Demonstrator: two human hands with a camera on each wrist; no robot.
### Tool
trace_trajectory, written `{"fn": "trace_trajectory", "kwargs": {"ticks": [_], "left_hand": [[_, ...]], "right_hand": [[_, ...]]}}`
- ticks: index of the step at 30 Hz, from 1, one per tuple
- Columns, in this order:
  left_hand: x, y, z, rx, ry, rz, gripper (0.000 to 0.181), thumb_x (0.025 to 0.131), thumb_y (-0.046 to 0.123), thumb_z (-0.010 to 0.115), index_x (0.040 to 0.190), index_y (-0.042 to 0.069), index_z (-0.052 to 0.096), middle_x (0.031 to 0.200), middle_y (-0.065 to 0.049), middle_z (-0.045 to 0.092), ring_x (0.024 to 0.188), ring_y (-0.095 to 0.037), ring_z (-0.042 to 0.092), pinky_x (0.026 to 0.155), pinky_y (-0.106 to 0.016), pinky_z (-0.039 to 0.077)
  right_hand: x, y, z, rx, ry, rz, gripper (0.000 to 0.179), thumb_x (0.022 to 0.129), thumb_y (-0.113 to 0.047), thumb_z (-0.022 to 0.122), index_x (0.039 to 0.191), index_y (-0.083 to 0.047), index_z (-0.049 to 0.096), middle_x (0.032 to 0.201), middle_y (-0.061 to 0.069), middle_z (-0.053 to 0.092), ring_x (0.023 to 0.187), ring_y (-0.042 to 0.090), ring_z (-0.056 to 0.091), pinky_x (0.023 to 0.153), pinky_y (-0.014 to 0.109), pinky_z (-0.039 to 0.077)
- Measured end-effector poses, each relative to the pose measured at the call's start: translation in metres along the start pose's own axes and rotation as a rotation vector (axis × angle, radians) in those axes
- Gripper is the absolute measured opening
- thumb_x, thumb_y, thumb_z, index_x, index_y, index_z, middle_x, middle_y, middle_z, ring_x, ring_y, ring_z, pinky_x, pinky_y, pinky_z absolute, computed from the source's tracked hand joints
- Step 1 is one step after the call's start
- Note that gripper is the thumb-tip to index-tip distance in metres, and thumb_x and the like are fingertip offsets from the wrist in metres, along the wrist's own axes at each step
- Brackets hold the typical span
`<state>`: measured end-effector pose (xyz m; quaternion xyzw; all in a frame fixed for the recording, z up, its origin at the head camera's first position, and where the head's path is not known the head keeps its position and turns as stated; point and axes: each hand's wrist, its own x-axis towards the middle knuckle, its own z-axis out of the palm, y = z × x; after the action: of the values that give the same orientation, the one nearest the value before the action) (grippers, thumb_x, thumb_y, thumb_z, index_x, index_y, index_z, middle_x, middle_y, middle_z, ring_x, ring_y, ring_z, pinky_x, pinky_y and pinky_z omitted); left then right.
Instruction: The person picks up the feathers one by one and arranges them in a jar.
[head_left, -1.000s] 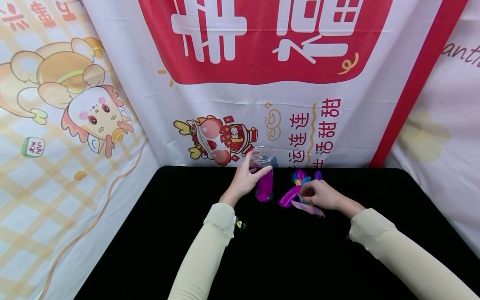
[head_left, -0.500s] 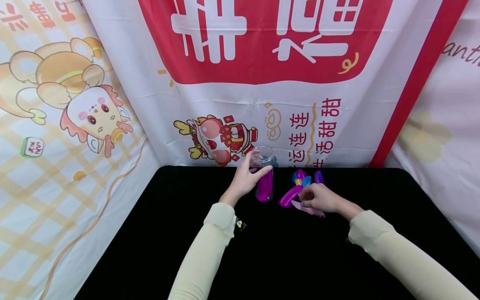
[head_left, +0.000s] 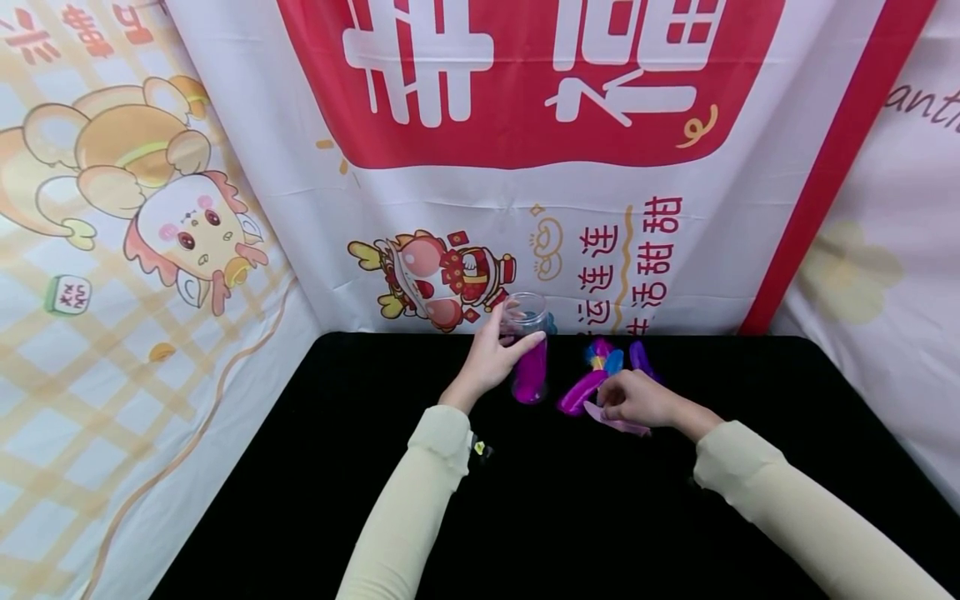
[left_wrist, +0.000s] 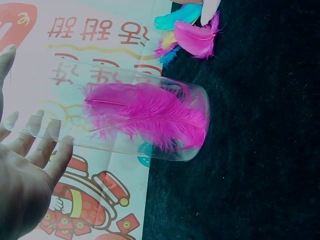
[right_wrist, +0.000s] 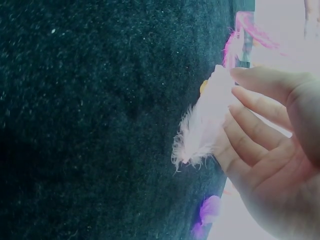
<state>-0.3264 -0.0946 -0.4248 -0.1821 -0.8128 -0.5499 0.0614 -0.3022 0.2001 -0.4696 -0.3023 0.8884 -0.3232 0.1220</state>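
Observation:
My left hand [head_left: 491, 354] grips a clear plastic jar [head_left: 527, 310] near its open top, thumb on one side and fingers round the other. Inside the jar lie magenta feathers [left_wrist: 150, 112], gathered toward the bottom. To its right, my right hand [head_left: 641, 396] pinches a pale pink feather [right_wrist: 202, 117] between thumb and fingertips, low over the table. Beside those fingertips lies a magenta feather [head_left: 581, 393]. Just beyond is a small cluster with a blue feather [head_left: 613, 362] and a yellow feather [head_left: 597, 363]. A purple feather [head_left: 640, 357] lies behind the right hand.
The black-covered table [head_left: 570, 508] ends at its back edge close behind the jar and feathers. A white and red printed cloth [head_left: 600, 183] hangs there, and another patterned cloth [head_left: 150, 358] hangs along the left side.
My right hand has shifted slightly left and down onto the pale pink feather, uncovering more of the blue and purple feathers. The left hand and jar have stayed still.

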Motion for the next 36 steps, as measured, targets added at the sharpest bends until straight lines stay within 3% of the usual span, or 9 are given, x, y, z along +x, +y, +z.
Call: {"fn": "trace_trajectory", "kwargs": {"ticks": [11,18,30,36], "left_hand": [[0.0,0.002,0.0,-0.008,-0.001,0.006,0.075,0.094,0.044,0.075,0.154,0.018,0.038,0.142,-0.008,0.055,0.125,-0.023,0.058,0.106,-0.045,0.05],[0.0,0.0,0.0,-0.023,-0.012,0.014,0.079,0.094,0.043,0.075,0.155,0.012,0.036,0.143,-0.019,0.055,0.126,-0.027,0.057,0.107,-0.05,0.048],[0.0,0.0,-0.001,-0.005,-0.016,0.01,0.079,0.094,0.044,0.074,0.156,0.015,0.036,0.143,-0.015,0.055,0.126,-0.024,0.057,0.106,-0.044,0.05],[-0.001,0.0,-0.001,-0.012,-0.012,0.002,0.08,0.093,0.046,0.075,0.156,0.016,0.037,0.143,-0.012,0.055,0.126,-0.025,0.057,0.107,-0.049,0.049]], "right_hand": [[0.002,0.0,0.001,-0.002,-0.002,0.004,0.015,0.081,-0.002,0.081,0.095,-0.002,0.075,0.082,0.001,0.072,0.075,0.011,0.066,0.067,0.026,0.056],[0.001,-0.005,0.002,-0.002,0.008,0.011,0.015,0.079,0.001,0.08,0.094,-0.003,0.075,0.081,0.0,0.072,0.074,0.01,0.065,0.066,0.026,0.056],[-0.001,-0.009,-0.002,0.03,-0.002,0.022,0.014,0.081,0.0,0.079,0.095,-0.003,0.076,0.084,0.0,0.073,0.078,0.011,0.066,0.069,0.027,0.057],[-0.001,-0.013,-0.004,0.073,0.009,0.03,0.013,0.084,-0.001,0.078,0.097,-0.002,0.077,0.086,0.003,0.074,0.079,0.013,0.067,0.069,0.027,0.057]]}}
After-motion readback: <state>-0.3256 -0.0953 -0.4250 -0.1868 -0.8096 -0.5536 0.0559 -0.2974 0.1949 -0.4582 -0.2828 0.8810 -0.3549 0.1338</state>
